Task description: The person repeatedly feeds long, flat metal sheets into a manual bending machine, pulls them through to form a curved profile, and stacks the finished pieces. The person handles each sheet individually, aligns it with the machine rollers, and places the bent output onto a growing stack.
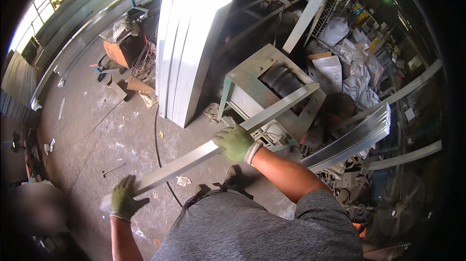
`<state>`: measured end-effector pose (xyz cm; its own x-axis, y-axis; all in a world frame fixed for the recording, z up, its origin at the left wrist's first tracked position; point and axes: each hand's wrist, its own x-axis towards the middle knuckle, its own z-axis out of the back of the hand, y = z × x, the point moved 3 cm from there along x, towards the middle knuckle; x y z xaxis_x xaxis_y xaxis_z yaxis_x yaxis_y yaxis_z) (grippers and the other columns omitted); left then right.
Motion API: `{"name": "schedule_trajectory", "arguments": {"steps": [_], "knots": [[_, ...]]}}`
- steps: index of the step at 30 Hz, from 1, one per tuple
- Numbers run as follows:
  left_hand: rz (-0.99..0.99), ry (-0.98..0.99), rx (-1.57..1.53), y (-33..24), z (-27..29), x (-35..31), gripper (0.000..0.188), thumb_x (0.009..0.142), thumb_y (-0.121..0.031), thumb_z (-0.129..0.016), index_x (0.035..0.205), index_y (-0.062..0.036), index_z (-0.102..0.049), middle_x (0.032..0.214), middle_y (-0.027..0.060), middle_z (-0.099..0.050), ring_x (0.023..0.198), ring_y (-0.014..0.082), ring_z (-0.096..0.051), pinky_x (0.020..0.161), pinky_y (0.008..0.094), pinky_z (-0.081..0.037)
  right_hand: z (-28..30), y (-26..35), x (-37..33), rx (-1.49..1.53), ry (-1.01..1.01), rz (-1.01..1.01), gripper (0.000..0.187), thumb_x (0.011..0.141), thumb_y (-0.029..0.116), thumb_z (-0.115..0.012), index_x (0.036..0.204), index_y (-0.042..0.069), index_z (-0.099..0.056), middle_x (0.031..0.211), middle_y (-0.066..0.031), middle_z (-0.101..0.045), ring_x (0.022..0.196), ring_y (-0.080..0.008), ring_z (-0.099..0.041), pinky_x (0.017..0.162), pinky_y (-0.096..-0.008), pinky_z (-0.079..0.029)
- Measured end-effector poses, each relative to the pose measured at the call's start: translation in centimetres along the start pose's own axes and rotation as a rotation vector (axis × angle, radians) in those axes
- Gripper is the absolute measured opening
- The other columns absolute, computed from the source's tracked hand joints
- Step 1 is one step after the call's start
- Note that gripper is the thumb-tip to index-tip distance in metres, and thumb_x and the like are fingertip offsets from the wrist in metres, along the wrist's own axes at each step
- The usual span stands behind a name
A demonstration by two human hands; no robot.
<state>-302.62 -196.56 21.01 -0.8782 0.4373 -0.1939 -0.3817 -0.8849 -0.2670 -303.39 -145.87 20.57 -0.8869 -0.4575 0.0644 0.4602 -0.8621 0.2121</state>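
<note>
A long, straight silver metal bar (177,165) slants across in front of me, from the lower left up to the right. My left hand (125,201), in a green glove, grips it close to its left end, fingers over the bar and thumb on the near side. Around the middle of the bar closes my right hand (235,143), also gloved in green. The bar's far right part passes over a worn metal machine frame (247,74) with a dark ribbed roller (284,84) in it; whether they touch, I cannot tell.
A tall stack of silver profiles (194,47) stands ahead. More profiles (347,142) jut out at right, above a fan (400,205). Behind the machine lie white sacks (357,71). A dark cable (156,142) crosses the floor. At lower left is a blurred person (41,207).
</note>
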Motion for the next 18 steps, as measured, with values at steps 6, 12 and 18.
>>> {"name": "schedule_trajectory", "arguments": {"steps": [6, 12, 18], "knots": [[0.095, 0.276, -0.106, -2.1, -11.6, 0.4, 0.048, 0.093, -0.018, -0.070, 0.140, -0.0071, -0.068, 0.126, 0.0283, -0.078, 0.115, 0.0507, -0.076, 0.102, 0.0599, -0.062, -5.5, -5.9, -2.0, -0.043, 0.134, 0.056, 0.044, 0.083, 0.032, -0.089, 0.122, 0.015, -0.078, 0.128, -0.0032, -0.080, 0.126, -0.0269, -0.074, 0.113, -0.0470, -0.052], [0.099, 0.273, -0.207, -10.8, -16.8, 4.7, 0.027, 0.097, -0.024, -0.072, 0.121, -0.0124, -0.070, 0.109, 0.0233, -0.081, 0.103, 0.0496, -0.078, 0.088, 0.0611, -0.062, -8.0, -14.9, -4.5, -0.206, 0.256, -0.156, 0.035, 0.090, 0.025, -0.074, 0.124, 0.019, -0.083, 0.129, -0.0043, -0.082, 0.131, -0.0263, -0.072, 0.123, -0.0474, -0.044], [0.092, 0.365, -0.211, -22.4, -18.7, 15.4, 0.032, 0.104, -0.044, -0.077, 0.109, -0.0127, -0.071, 0.105, 0.0196, -0.082, 0.101, 0.0462, -0.080, 0.085, 0.0582, -0.062, -3.8, -27.7, -8.1, -0.277, 0.291, -0.356, 0.038, 0.093, 0.017, -0.069, 0.128, 0.021, -0.083, 0.133, -0.0063, -0.080, 0.135, -0.0298, -0.067, 0.128, -0.0499, -0.039]]}}
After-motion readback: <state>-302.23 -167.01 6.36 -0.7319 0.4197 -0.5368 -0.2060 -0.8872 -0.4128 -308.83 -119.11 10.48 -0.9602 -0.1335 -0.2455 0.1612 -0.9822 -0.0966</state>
